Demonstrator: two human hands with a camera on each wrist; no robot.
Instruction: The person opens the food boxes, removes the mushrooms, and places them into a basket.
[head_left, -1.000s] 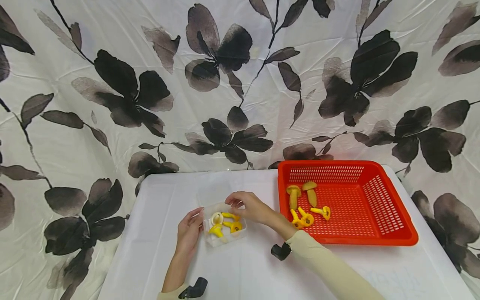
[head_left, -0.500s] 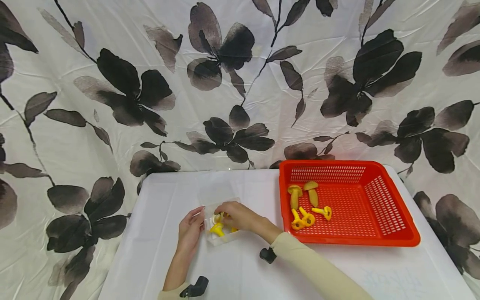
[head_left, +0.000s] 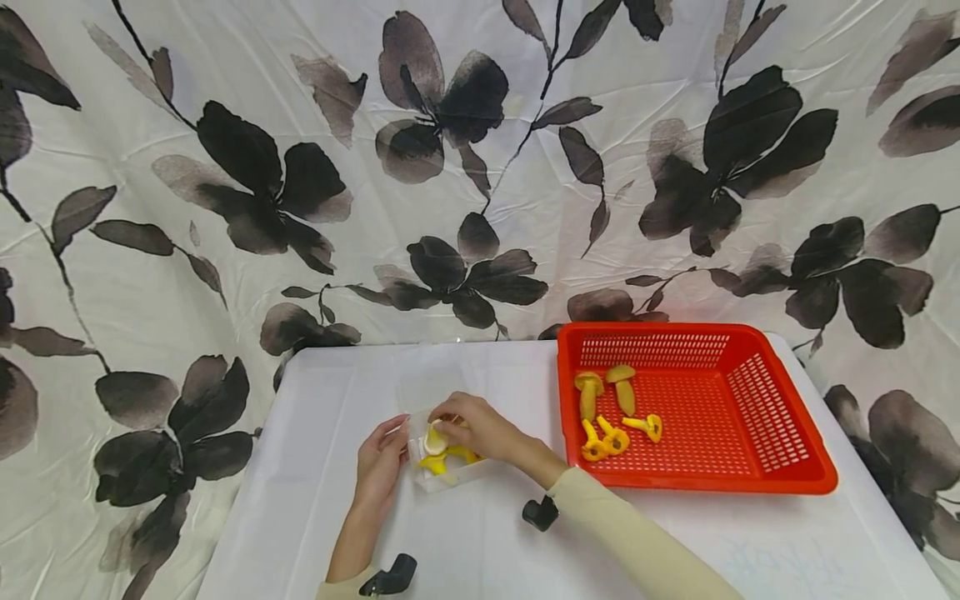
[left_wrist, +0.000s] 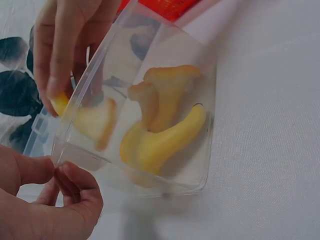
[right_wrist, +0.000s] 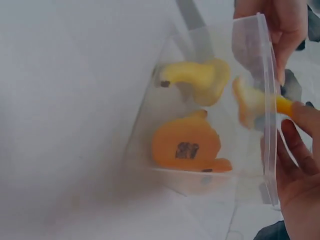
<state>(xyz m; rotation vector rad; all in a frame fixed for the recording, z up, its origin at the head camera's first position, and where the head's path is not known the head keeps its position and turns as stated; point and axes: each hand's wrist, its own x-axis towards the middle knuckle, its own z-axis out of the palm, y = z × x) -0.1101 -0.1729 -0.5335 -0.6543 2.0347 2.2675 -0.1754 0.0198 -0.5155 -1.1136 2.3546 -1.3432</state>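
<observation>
A clear plastic box [head_left: 459, 481] stands on the white table with several toy mushrooms in it. My left hand [head_left: 381, 467] pinches its rim between thumb and fingers, plainest in the left wrist view. Reaching over the box from the right, my right hand [head_left: 483, 429] pinches the yellow stem of one mushroom [right_wrist: 250, 102], whose pale cap hangs inside the wall. Below it lie a bent yellow mushroom [left_wrist: 162, 145] and an orange-yellow cluster [right_wrist: 185, 145] with a dark printed mark. In the head view the right hand partly covers the box's contents.
A red slotted basket [head_left: 701, 479] stands to the right, holding brown mushrooms [head_left: 621, 390] and yellow mushrooms [head_left: 615, 437] on its left side. The box's clear lid [head_left: 429, 383] is folded back behind it. A flower-patterned cloth [head_left: 465, 167] hangs along the table's back edge.
My right hand has moved left from the box's far right rim into the box and now pinches the pale-capped mushroom, which has tilted up. The left hand stays at the rim.
</observation>
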